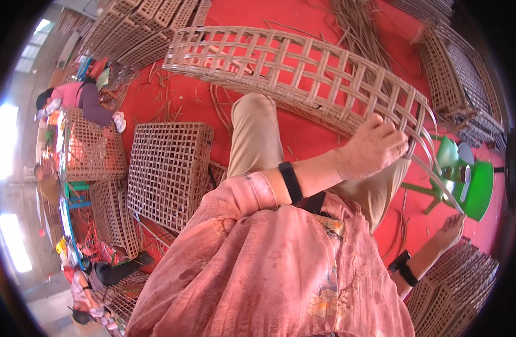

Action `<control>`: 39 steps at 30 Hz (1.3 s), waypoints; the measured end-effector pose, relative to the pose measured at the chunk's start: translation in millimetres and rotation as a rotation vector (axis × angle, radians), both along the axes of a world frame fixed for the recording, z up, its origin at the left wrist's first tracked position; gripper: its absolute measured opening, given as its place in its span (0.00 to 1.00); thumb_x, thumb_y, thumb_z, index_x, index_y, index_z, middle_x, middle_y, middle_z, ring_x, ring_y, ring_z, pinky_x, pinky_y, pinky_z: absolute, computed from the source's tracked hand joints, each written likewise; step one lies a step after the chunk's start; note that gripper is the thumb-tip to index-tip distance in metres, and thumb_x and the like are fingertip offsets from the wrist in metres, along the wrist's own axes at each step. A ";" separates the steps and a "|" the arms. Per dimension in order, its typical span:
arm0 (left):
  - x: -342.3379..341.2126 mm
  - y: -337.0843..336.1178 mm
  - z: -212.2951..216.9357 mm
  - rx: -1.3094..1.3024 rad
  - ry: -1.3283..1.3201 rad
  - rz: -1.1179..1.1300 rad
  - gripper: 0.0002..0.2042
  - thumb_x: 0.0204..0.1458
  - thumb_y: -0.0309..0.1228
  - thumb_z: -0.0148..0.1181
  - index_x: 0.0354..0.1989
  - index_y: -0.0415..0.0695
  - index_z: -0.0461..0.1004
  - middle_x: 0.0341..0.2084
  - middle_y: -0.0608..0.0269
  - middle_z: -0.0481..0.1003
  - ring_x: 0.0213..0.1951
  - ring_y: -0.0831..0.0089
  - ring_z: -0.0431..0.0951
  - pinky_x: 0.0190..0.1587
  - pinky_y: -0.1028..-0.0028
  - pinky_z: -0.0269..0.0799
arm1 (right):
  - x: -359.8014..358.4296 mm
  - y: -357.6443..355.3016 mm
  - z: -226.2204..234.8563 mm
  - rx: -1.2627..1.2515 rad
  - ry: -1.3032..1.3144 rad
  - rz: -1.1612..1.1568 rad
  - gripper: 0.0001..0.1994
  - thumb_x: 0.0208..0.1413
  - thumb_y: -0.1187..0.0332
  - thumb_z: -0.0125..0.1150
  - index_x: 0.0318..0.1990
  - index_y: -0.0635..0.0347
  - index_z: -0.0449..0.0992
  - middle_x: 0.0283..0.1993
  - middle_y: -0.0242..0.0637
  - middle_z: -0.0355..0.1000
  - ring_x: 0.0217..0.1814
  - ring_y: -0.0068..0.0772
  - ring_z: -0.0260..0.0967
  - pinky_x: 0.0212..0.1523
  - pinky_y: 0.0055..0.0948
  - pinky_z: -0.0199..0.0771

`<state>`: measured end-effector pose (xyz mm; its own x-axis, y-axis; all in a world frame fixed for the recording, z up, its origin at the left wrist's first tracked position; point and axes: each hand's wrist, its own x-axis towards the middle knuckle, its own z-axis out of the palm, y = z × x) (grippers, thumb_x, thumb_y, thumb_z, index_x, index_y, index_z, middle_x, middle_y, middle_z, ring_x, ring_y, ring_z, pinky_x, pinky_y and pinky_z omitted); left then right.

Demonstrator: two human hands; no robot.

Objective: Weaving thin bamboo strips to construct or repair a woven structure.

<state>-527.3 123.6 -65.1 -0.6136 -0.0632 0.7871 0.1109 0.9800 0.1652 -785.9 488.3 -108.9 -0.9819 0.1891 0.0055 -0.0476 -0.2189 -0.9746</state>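
A long, curved woven rattan basket side with an open lattice lies across my knees. My left hand is closed on the lattice near its right end, with the fingers curled over the woven strips. Out to the right, my right hand pinches the end of a long rattan strand. That strand runs from the basket's right end down to my right fingers and looks taut. A few paler loose strands curve out from the same end. My left fingertips are partly hidden by the lattice.
Stacked woven baskets stand at the far left, with more at the far right. A lattice basket sits left of my knees. A green stool holds a cup. Loose rattan lies on the red floor. Two people work at left.
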 end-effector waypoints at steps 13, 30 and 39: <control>140.6 -105.4 15.8 0.040 -0.063 0.438 0.29 0.37 0.30 0.75 0.54 0.47 0.75 0.49 0.64 0.70 0.54 0.60 0.70 0.58 0.57 0.65 | -6.1 -5.2 -23.6 0.086 -0.080 -0.050 0.14 0.62 0.58 0.67 0.39 0.61 0.79 0.29 0.26 0.71 0.30 0.17 0.66 0.31 0.19 0.66; 187.9 -166.2 10.8 0.020 -0.046 0.604 0.28 0.41 0.31 0.76 0.55 0.51 0.77 0.49 0.62 0.72 0.52 0.60 0.72 0.56 0.59 0.69 | 52.6 -51.4 40.7 0.718 0.404 -0.226 0.13 0.57 0.68 0.69 0.47 0.67 0.81 0.33 0.35 0.76 0.33 0.22 0.71 0.34 0.24 0.73; 191.9 -189.2 -3.8 -0.083 -0.033 0.552 0.23 0.37 0.21 0.70 0.46 0.53 0.81 0.39 0.66 0.75 0.44 0.62 0.76 0.52 0.62 0.73 | 221.8 -293.5 84.1 1.077 1.158 0.648 0.16 0.49 0.66 0.72 0.46 0.52 0.81 0.49 0.35 0.73 0.54 0.41 0.69 0.58 0.42 0.67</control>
<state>-335.3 -65.5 -68.9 -0.5313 -0.3204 0.7843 -0.4262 0.9011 0.0794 -564.1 194.8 -24.8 -0.2821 -0.7753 0.5651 -0.9582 0.1982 -0.2065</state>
